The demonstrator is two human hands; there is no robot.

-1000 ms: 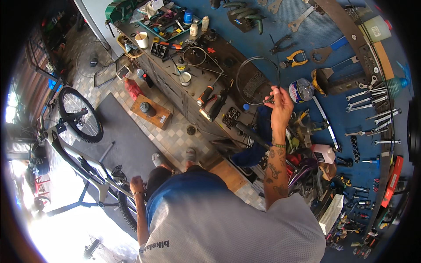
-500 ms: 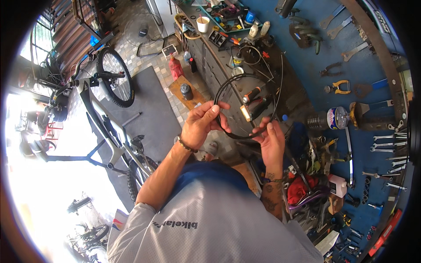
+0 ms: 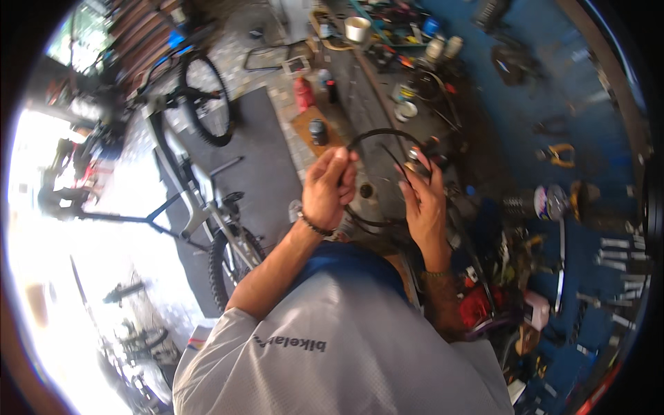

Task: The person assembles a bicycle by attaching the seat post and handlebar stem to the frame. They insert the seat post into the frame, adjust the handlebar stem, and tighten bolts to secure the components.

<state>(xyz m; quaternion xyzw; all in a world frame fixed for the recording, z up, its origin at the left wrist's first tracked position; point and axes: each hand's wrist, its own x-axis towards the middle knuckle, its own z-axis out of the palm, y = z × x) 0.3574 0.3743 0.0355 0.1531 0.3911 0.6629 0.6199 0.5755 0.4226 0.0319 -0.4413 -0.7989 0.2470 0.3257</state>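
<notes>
A loop of thin black bicycle cable housing (image 3: 386,131) hangs between my two hands in front of my chest. My left hand (image 3: 330,188) is closed around the loop's left side, fingers curled in. Thumb and fingers of my right hand (image 3: 423,207) grip the loop's right side, where a stretch of the housing runs up inside the loop to a loose end. Motion blur hides the exact pinch of the right fingers. Behind the loop, the tools on the bench edge are partly covered by the right hand.
A mountain bike (image 3: 181,166) stands at the left by a dark mat (image 3: 266,131). A wooden board (image 3: 304,124) carries a dark jar (image 3: 317,131), near a red bottle (image 3: 303,95). Ahead is a cluttered workbench (image 3: 363,76) with a white cup (image 3: 357,29). Tools hang on the blue wall (image 3: 512,131).
My view has swung, so the surroundings shift rightward. The left fingers have curled tighter round the housing. My right hand has turned and risen, and a loose end now shows inside the loop.
</notes>
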